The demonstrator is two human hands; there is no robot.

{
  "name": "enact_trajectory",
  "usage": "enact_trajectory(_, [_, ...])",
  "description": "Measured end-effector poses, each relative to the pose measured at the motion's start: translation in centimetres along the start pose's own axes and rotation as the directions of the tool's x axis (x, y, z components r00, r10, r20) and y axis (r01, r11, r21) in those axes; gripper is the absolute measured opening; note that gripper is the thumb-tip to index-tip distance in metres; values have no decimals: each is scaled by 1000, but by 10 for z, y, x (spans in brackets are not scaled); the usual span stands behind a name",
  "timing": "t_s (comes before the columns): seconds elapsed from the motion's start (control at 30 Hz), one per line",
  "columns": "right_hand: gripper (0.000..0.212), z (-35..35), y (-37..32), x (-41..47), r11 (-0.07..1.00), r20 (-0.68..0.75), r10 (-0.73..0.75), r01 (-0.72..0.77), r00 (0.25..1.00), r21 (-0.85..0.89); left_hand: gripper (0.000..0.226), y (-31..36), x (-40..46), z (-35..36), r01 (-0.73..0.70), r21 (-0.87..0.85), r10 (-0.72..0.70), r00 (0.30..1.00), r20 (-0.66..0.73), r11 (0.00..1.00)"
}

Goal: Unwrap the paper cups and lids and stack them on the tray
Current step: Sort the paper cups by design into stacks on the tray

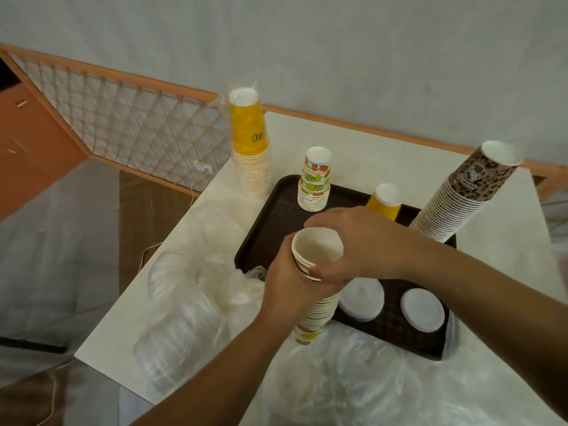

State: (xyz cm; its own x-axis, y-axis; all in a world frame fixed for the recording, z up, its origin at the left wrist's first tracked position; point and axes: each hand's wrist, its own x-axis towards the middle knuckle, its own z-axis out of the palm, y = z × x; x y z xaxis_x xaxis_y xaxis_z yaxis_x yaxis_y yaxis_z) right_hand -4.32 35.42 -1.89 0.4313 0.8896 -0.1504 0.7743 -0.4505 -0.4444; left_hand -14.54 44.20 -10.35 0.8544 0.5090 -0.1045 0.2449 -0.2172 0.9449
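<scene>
The left hand (290, 290) wraps round one mouth-up stack of fruit-print cups (316, 302) at the brown tray's (261, 235) near edge; the right hand (353, 244) pinches its top cup's rim. On the tray: three upside-down cup stacks, two white lid piles (422, 309); a fourth yellow stack (249, 142) stands beside it

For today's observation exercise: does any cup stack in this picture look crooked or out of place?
Yes. The leopard-print stack at the tray's far right corner appears to lean steeply. The tall yellow stack stands off the tray, on the table, plastic still at its top.
</scene>
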Motion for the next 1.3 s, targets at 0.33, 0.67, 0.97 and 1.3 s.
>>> enact_trajectory(0.33, [59,-52,61,-12,978,209,9,-52,978,200,63,0,2,-4,47,-25,-48,998,-45,999])
enact_trajectory(0.67, [70,4,85,68,810,-208,205,-47,956,584,74,-1,8,-13,91,-41,-91,996,3,995])
enact_trajectory(0.97, [72,21,126,161,637,-424,462,41,779,770,80,-8,11,-13,12,28,-15,996,87,1000])
enact_trajectory(1.3, [67,38,136,168,926,-454,350,-231,819,298,89,-14,12,-13,-53,12,52,996,67,999])
